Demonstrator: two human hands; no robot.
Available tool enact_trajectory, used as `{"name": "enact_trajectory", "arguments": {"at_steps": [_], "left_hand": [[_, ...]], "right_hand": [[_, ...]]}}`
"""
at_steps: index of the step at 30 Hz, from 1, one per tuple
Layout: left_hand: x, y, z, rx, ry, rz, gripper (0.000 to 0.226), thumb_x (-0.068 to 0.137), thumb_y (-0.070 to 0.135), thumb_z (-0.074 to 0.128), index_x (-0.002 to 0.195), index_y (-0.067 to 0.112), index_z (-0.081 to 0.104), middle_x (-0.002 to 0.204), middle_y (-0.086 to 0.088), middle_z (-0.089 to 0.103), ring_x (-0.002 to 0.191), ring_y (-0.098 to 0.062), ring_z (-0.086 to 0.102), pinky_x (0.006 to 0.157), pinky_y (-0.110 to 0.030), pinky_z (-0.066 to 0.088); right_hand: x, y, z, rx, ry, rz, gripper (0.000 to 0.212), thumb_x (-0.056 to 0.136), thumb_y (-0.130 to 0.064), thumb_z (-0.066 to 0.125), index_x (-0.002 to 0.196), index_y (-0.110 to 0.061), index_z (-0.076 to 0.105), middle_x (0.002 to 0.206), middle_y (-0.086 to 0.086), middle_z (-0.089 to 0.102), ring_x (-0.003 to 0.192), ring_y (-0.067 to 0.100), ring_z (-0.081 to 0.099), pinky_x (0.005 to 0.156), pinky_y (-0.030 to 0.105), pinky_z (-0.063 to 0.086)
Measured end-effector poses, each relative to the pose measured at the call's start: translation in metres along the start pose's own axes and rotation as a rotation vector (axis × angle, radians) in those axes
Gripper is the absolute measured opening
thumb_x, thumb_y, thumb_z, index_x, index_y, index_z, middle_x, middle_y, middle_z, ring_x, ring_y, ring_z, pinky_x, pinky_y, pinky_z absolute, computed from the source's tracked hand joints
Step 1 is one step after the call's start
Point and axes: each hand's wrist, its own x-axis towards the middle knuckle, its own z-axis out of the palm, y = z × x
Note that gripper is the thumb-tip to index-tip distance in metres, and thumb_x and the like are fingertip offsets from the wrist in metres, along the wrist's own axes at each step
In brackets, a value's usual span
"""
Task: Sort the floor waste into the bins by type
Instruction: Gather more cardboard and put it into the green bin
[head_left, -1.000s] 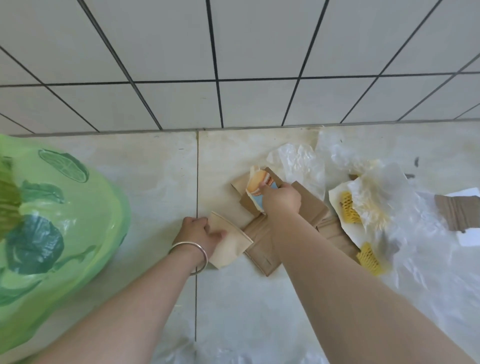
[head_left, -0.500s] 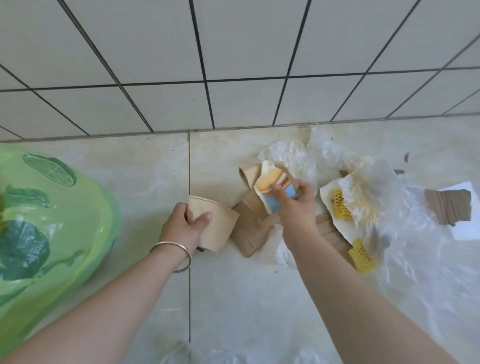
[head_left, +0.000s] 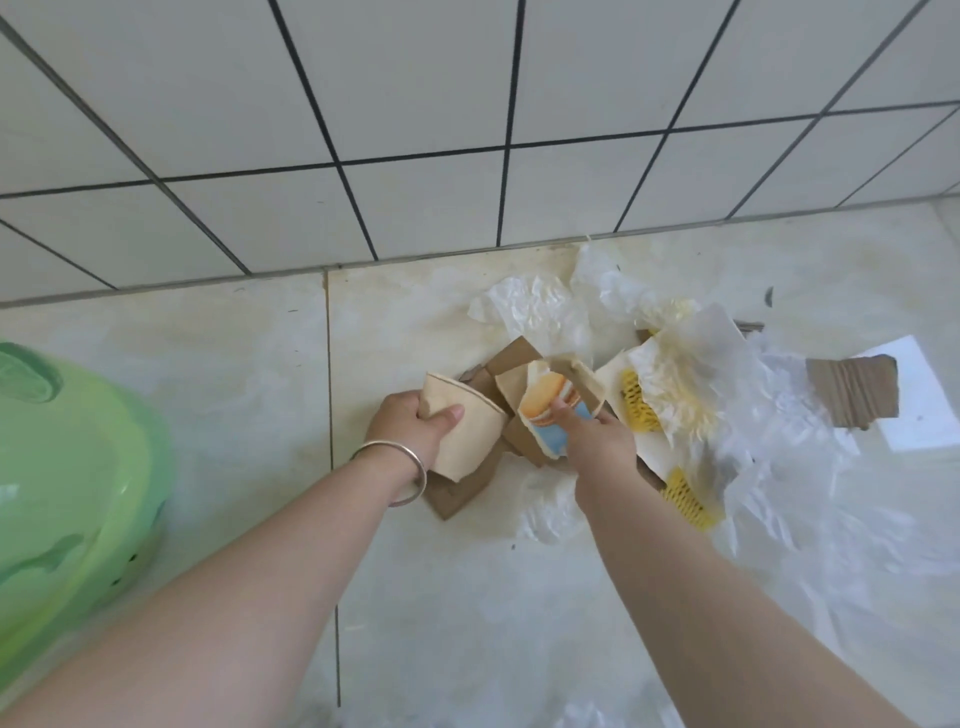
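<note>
Both hands have lifted off the floor: left hand (head_left: 415, 423) grips the paper cup (head_left: 465, 434), right hand (head_left: 597, 436) pinches the printed wrapper (head_left: 545, 410). Green bin (head_left: 78, 493) sits leftward, nearer the left arm.

Soft, even daylight; my arms cast hardly any shadow. Wall tile (head_left: 415, 93) lines bow at the edges; far-right plastic (head_left: 810, 467) looks blurred.

A white tiled wall (head_left: 415, 93) with dark grout filled the view from 9 through 12 to 3 o'clock. Below it lay a pale floor (head_left: 208, 364), one dark joint (head_left: 331, 395) running from centre toward 6 o'clock.
</note>
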Motion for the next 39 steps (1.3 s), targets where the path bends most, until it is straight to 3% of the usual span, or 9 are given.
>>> {"name": "enact_trajectory", "arguments": {"at_steps": [3, 7, 12, 15, 20, 25, 30, 35, 39], "left_hand": [[0.004, 0.0, 0.002, 0.279, 0.02, 0.041, 0.044, 0.086, 0.042, 0.058, 0.112, 0.006, 0.06, 0.122, -0.011, 0.058, 0.109, -0.031, 0.057, 0.093, -0.035, 0.045], [0.004, 0.002, -0.007, 0.247, -0.082, -0.023, 0.042, 0.085, 0.042, 0.06, 0.11, 0.007, 0.062, 0.114, -0.011, 0.065, 0.106, -0.03, 0.059, 0.094, -0.038, 0.047], [-0.015, 0.008, -0.027, 0.028, -0.077, 0.084, 0.023, 0.088, 0.03, 0.062, 0.107, 0.016, 0.062, 0.105, -0.005, 0.066, 0.096, -0.023, 0.061, 0.075, -0.028, 0.046], [-0.031, 0.023, -0.038, -0.036, -0.045, 0.188, 0.013, 0.087, 0.028, 0.062, 0.098, 0.022, 0.057, 0.097, -0.001, 0.066, 0.094, -0.022, 0.063, 0.082, -0.031, 0.049], [-0.067, 0.046, -0.064, -0.147, 0.027, 0.313, 0.009, 0.089, 0.029, 0.059, 0.095, 0.024, 0.055, 0.082, 0.015, 0.06, 0.077, -0.006, 0.058, 0.07, -0.016, 0.045], [-0.119, 0.035, -0.099, -0.308, 0.084, 0.319, 0.012, 0.091, 0.029, 0.056, 0.101, 0.022, 0.054, 0.092, 0.007, 0.063, 0.084, -0.012, 0.06, 0.071, -0.019, 0.046], [-0.187, 0.01, -0.141, -0.509, 0.215, 0.264, 0.004, 0.091, 0.029, 0.056, 0.088, 0.027, 0.055, 0.091, 0.006, 0.064, 0.085, -0.016, 0.062, 0.079, -0.03, 0.049], [-0.267, -0.021, -0.203, -0.628, 0.327, 0.283, 0.009, 0.093, 0.023, 0.052, 0.101, 0.022, 0.057, 0.102, 0.0, 0.066, 0.095, -0.02, 0.061, 0.088, -0.032, 0.048], [-0.335, -0.054, -0.26, -0.733, 0.381, 0.286, 0.006, 0.094, 0.032, 0.052, 0.091, 0.029, 0.056, 0.094, 0.009, 0.064, 0.098, -0.019, 0.062, 0.096, -0.038, 0.049]], "right_hand": [[0.003, 0.0, 0.009, -0.144, -0.046, -0.105, 0.038, 0.083, -0.025, 0.07, 0.118, -0.015, 0.062, 0.105, 0.004, 0.063, 0.101, 0.023, 0.061, 0.08, 0.031, 0.047], [0.002, -0.001, 0.005, -0.195, -0.118, -0.135, 0.027, 0.083, -0.022, 0.069, 0.109, -0.019, 0.065, 0.107, 0.004, 0.065, 0.099, 0.024, 0.063, 0.072, 0.028, 0.047], [-0.016, -0.008, -0.013, 0.008, -0.323, -0.221, 0.015, 0.085, -0.013, 0.066, 0.094, -0.025, 0.064, 0.095, -0.001, 0.067, 0.093, 0.02, 0.064, 0.086, 0.031, 0.051], [-0.032, -0.024, -0.021, 0.117, -0.427, -0.244, 0.015, 0.088, -0.01, 0.061, 0.095, -0.023, 0.062, 0.095, -0.002, 0.067, 0.09, 0.014, 0.065, 0.084, 0.03, 0.053], [-0.067, -0.05, -0.032, 0.204, -0.587, -0.272, 0.032, 0.075, -0.027, 0.063, 0.107, -0.022, 0.063, 0.103, -0.003, 0.069, 0.103, 0.017, 0.063, 0.095, 0.044, 0.048], [-0.13, -0.052, -0.023, 0.049, -0.697, -0.341, 0.043, 0.071, -0.032, 0.065, 0.112, -0.02, 0.063, 0.112, 0.001, 0.068, 0.112, 0.022, 0.062, 0.098, 0.042, 0.047], [-0.216, -0.044, -0.003, -0.102, -0.737, -0.402, 0.01, 0.089, -0.014, 0.061, 0.098, -0.017, 0.061, 0.103, 0.005, 0.068, 0.099, 0.024, 0.064, 0.09, 0.038, 0.051], [-0.318, -0.032, 0.014, -0.24, -0.769, -0.541, 0.014, 0.087, -0.011, 0.064, 0.094, -0.022, 0.061, 0.095, 0.002, 0.065, 0.093, 0.023, 0.064, 0.097, 0.045, 0.05], [-0.396, -0.009, 0.039, -0.325, -0.797, -0.643, 0.013, 0.087, -0.013, 0.065, 0.093, -0.023, 0.059, 0.092, 0.001, 0.061, 0.092, 0.024, 0.061, 0.095, 0.048, 0.048]]}}
